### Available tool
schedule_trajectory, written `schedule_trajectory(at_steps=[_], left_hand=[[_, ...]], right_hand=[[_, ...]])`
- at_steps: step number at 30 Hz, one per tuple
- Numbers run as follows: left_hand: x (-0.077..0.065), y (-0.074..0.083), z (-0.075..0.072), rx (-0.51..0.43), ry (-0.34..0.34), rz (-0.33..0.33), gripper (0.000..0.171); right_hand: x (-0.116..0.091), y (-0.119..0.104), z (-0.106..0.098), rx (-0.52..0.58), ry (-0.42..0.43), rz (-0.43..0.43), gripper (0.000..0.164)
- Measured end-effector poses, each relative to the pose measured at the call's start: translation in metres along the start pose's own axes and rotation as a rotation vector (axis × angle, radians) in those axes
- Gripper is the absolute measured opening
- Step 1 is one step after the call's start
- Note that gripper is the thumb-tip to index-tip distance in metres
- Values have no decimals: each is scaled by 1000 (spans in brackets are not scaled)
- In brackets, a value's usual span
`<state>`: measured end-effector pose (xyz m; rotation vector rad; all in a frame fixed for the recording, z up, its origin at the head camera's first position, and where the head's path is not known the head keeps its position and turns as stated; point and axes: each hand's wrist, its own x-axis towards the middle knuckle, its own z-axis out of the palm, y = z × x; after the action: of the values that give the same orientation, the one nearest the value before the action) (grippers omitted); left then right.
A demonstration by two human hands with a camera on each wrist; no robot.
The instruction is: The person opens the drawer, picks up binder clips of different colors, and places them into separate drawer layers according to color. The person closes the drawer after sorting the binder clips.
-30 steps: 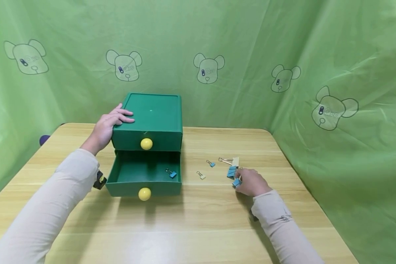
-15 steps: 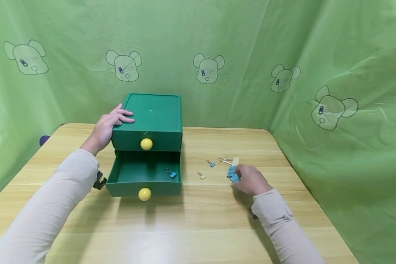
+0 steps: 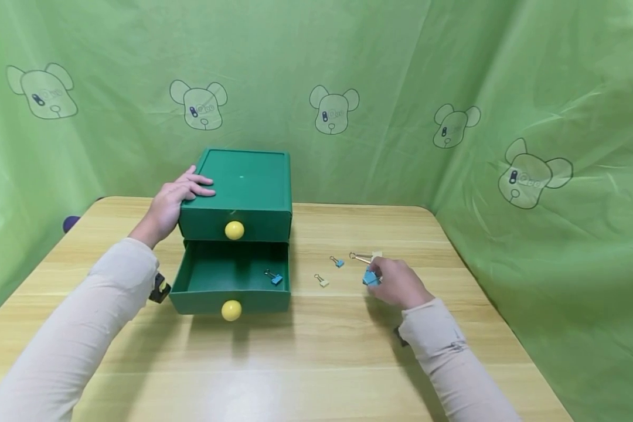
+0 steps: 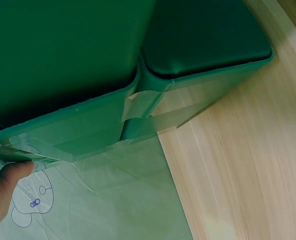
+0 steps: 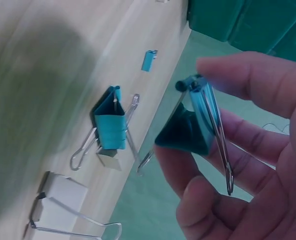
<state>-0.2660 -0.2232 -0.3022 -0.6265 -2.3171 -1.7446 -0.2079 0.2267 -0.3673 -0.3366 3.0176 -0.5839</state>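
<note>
My left hand (image 3: 171, 205) rests on the left top edge of a green two-drawer cabinet (image 3: 248, 176), its fingers extended across the top. In the left wrist view only the thumb (image 4: 15, 172) shows at the cabinet's edge. My right hand (image 3: 401, 283) is above the table, right of the cabinet. It pinches a blue binder clip (image 5: 200, 112) between thumb and fingers. Under it on the table lies another blue binder clip (image 5: 110, 131), with a large cream binder clip (image 5: 63, 197) nearby. The pulled-out lower drawer (image 3: 200, 302) holds a small blue binder clip (image 3: 276, 279).
Between the cabinet and my right hand lie a small blue binder clip (image 3: 339, 262) and a small cream one (image 3: 323, 282) on the wooden table (image 3: 306, 363). The upper drawer (image 3: 206, 225) is closed. Green curtain (image 3: 380, 158) surrounds the back and sides.
My right hand has shifted slightly up and left with the blue binder clip, which now overlaps the other blue clip in the head view. My left hand and the drawers have stayed still.
</note>
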Motion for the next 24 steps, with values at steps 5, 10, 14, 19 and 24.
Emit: schedule_trajectory(at_steps=[5, 10, 14, 19, 24], left_hand=[[0, -1, 0, 4, 0, 2, 40], [0, -1, 0, 4, 2, 0, 40], [0, -2, 0, 2, 2, -2, 40], [0, -2, 0, -7, 2, -3, 39], [1, -2, 0, -12, 3, 5, 39]], right_hand=[[1, -7, -4, -8, 9, -9, 27], [2, -14, -7, -33, 34, -35, 34], [2, -21, -9, -39, 42, -55, 36], [2, -28, -13, -39, 55, -70, 35], [4, -35, -16, -36, 66, -96, 34]])
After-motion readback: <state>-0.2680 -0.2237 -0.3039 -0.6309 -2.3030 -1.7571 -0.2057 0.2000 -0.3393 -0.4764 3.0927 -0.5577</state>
